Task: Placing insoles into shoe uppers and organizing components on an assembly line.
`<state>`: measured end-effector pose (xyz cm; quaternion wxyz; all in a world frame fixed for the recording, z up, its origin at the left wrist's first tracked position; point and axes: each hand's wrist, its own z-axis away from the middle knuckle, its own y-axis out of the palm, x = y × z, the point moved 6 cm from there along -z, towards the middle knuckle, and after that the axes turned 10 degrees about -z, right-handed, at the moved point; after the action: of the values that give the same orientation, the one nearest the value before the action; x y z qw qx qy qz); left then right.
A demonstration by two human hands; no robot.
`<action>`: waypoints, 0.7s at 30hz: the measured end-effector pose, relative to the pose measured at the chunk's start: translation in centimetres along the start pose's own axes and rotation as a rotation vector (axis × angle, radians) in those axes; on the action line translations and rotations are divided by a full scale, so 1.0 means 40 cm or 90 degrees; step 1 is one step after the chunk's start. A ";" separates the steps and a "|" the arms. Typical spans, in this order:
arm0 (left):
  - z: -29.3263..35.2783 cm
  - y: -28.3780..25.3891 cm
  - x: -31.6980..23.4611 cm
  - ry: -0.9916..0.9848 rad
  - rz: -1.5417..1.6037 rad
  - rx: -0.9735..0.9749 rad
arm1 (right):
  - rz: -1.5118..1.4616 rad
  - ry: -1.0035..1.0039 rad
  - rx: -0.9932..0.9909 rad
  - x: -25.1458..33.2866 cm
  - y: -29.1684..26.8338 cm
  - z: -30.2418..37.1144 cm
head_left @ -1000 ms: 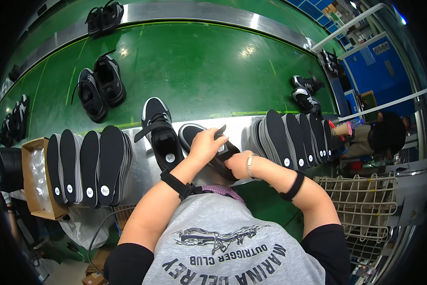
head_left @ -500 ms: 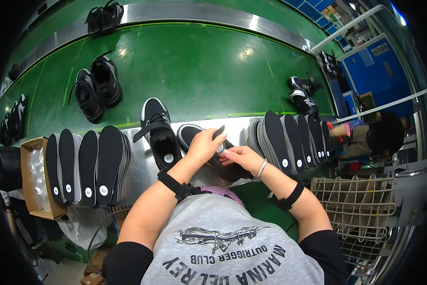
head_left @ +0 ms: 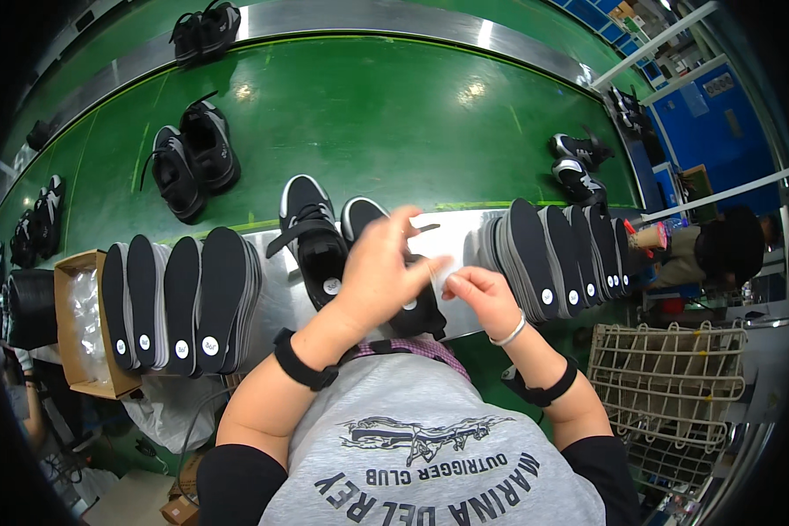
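Observation:
Over the right-hand black sneaker (head_left: 364,213), my left hand (head_left: 378,273) is raised and blurred, thumb and forefinger spread apart. My right hand (head_left: 489,302) pinches a small thin whitish piece (head_left: 440,273) beside my left thumb; it is too smeared to name. Much of that sneaker is covered by my left hand, though its dark heel shows below. To its left stands the matching sneaker (head_left: 308,210), black with a silver toe, a strap across it and a round white label inside.
Rows of black insoles (head_left: 226,298) stand on the metal ledge at left, more insoles (head_left: 528,254) at right. An open carton (head_left: 71,351) holds clear plastic. Across the green belt (head_left: 324,114) sit pairs of sneakers (head_left: 203,145). A wire basket (head_left: 666,377) is at lower right.
My hands have come up off the right sneaker and apart. A whitish piece now shows at my right fingertips. The view has shifted slightly.

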<state>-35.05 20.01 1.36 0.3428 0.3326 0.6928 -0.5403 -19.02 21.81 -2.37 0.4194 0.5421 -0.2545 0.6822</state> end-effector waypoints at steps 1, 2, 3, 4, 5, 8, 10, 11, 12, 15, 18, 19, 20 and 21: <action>0.026 0.026 0.011 -0.012 0.051 0.109 | 0.065 -0.037 0.045 0.012 0.028 0.012; 0.052 0.036 0.001 0.020 0.081 0.227 | 0.129 -0.074 0.091 0.020 0.056 0.018; 0.071 0.026 0.007 -0.021 0.105 0.235 | 0.259 -0.152 0.134 0.036 0.079 0.022; 0.089 0.012 0.017 -0.063 0.130 0.241 | 0.329 -0.182 0.188 0.038 0.099 0.024; 0.101 -0.026 0.034 -0.046 0.102 0.219 | 0.464 -0.201 0.207 0.037 0.116 0.024; 0.130 -0.233 0.108 -0.188 0.044 0.005 | 0.718 -0.232 0.260 -0.006 0.114 0.038; 0.173 -0.431 0.182 -0.260 -0.051 -0.234 | 0.834 -0.245 0.307 -0.053 0.109 0.033; 0.202 -0.542 0.229 -0.269 -0.181 -0.305 | 0.879 -0.105 0.381 -0.101 0.105 0.016; 0.250 -0.660 0.295 -0.379 -0.279 -0.404 | 0.914 0.034 0.455 -0.141 0.107 0.003; 0.487 -1.007 0.501 -0.538 -0.846 -0.446 | 0.919 0.210 0.569 -0.161 0.150 -0.051; 0.510 -0.992 0.468 -0.401 -1.045 -0.609 | 0.903 0.283 0.572 -0.170 0.128 -0.050; 0.460 -0.898 0.367 -0.353 -0.921 -0.641 | 0.867 0.276 0.561 -0.167 0.132 -0.051; 0.424 -0.826 0.337 -0.226 -0.701 -0.639 | 0.833 0.269 0.546 -0.165 0.138 -0.053; 0.371 -0.730 0.313 -0.227 -0.492 -0.581 | 0.810 0.261 0.516 -0.166 0.147 -0.054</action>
<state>-64.42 0.96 3.41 0.3406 -0.2175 0.8561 -0.3222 -24.76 18.51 -8.66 -0.2444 0.2659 -0.1644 0.9179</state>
